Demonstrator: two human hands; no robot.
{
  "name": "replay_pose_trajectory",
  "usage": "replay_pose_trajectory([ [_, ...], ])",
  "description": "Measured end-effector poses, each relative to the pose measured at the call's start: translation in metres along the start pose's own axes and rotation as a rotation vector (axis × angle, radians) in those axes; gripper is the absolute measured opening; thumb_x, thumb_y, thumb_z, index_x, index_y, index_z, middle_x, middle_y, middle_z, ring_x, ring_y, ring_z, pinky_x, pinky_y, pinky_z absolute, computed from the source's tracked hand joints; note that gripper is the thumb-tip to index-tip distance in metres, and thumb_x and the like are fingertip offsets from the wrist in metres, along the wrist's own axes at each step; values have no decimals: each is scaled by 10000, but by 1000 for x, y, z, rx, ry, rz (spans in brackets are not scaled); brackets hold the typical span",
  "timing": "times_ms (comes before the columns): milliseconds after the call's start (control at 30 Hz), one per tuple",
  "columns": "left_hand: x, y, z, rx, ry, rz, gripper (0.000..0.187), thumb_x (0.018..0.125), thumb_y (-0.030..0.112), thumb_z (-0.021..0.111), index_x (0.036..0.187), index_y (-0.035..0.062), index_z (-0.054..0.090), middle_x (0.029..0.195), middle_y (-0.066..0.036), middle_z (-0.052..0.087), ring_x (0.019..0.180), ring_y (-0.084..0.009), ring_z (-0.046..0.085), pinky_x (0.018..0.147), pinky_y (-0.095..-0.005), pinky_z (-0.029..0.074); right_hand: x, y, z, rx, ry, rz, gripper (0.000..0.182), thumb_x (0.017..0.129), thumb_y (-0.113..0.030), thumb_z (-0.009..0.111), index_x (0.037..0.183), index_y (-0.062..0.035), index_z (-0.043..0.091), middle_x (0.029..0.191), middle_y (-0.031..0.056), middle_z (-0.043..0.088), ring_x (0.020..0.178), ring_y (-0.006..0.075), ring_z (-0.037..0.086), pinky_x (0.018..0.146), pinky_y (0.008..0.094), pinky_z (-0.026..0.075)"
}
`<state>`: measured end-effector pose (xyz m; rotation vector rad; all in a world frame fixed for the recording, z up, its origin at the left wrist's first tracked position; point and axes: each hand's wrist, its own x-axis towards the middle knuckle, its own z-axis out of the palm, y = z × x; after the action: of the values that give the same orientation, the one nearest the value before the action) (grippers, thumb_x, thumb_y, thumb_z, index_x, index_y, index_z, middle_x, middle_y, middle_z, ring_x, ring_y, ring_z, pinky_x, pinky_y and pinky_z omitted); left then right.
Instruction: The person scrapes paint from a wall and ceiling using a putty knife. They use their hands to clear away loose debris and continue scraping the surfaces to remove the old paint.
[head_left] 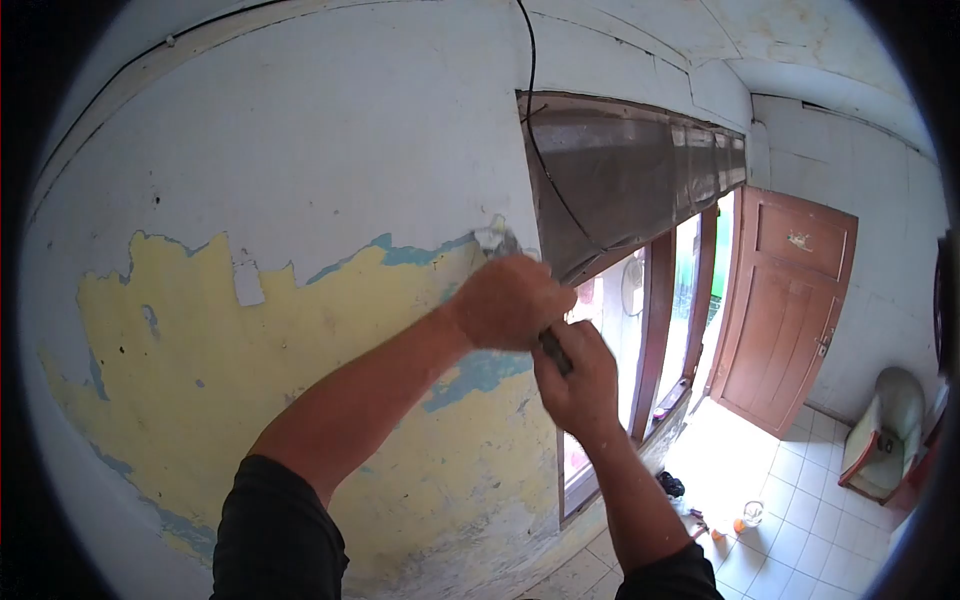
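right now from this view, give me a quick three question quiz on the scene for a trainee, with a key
1. Fill the gap: on the tool, the ____ hand grips nearer the tip at the wall.
2. The large patch where the white is missing is mostly: A) red B) black C) yellow
3. True or false: in this picture, the armchair is right of the window.

Key:
1. left; the left hand is ahead of the right hand along the tool.
2. C; some blue shows too.
3. True.
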<state>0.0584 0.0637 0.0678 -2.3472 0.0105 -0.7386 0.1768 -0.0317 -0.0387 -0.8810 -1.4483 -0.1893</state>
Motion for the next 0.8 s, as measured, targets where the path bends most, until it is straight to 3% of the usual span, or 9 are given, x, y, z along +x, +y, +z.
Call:
replay_pose_trajectory([
  [167,-16,30,4,-50,-78,84,109,711,172,725,733,119,633,618,-42,578,609,-226,627,584,-371,511,-43,-13,-3,52,-18,94,210,835,-47,661,1040,-21,626,927,216,596,825,407,619,699,469,515],
  [367,8,-13,-12,18,-8,37,199,665,194,761,691,122,577,621,-54,578,618,-242,629,571,-394,504,16,-1,7,4,8,-11,225,838,-43,645,1061,-39,612,942,207,590,835,407,620,716,462,510],
  [400,13,-10,-13,34,5,-7,216,646,207,775,691,125,581,625,-54,573,627,-239,626,578,-393,502,22,-9,-3,16,-47,70,226,840,-47,644,1064,-39,609,924,204,582,825,412,613,715,461,502],
  [667,-15,33,15,-34,-30,63,209,656,212,764,669,124,575,608,-45,565,617,-219,620,575,-378,500,-38,-6,-8,48,-45,88,251,837,-57,654,1086,-36,623,920,210,583,805,404,614,695,468,511],
  [733,-12,22,12,-39,-12,85,211,655,218,765,667,123,577,605,-44,564,613,-220,618,575,-376,501,-28,0,-1,-10,-52,77,283,833,-53,657,1114,-47,620,925,205,586,805,411,617,695,478,515],
  [800,-3,-2,0,-26,-48,-12,224,647,227,772,667,124,575,608,-43,565,607,-225,614,586,-377,505,-6,-9,-2,4,-45,66,285,836,-55,657,1118,-51,616,927,201,587,809,413,619,696,481,516],
])
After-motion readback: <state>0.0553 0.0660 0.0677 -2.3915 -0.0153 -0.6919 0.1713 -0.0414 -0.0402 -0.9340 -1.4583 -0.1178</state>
